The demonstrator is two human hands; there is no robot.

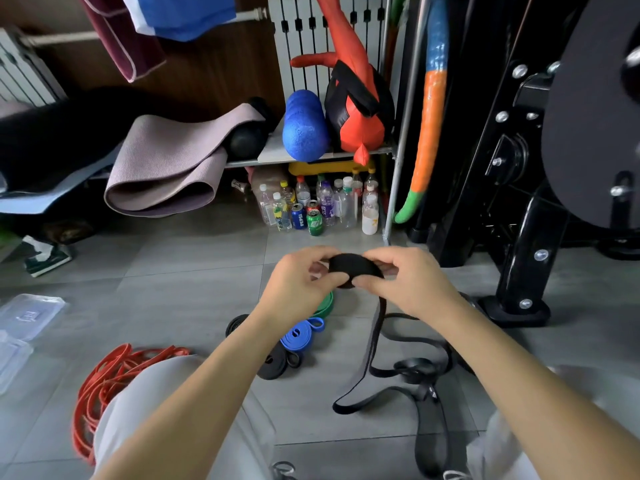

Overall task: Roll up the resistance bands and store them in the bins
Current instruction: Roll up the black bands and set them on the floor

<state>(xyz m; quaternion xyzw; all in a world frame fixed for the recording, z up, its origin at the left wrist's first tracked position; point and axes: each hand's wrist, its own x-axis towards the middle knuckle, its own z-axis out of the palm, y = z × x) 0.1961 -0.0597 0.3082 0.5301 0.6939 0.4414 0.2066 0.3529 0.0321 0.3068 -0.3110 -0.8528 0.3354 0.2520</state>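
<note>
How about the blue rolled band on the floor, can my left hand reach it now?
Probably yes, once freed: the left hand pinches the black roll, but the blue band lies uncovered beside that forearm.

Black band (355,268) part-rolled in air; its tail trails floorward.

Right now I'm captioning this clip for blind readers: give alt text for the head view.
A person's left hand and right hand grip a half-rolled flat black resistance band above the grey tiled floor, its loose tail trailing down. A rolled blue band and a green band lie beneath; tangled red bands lie left.
</note>
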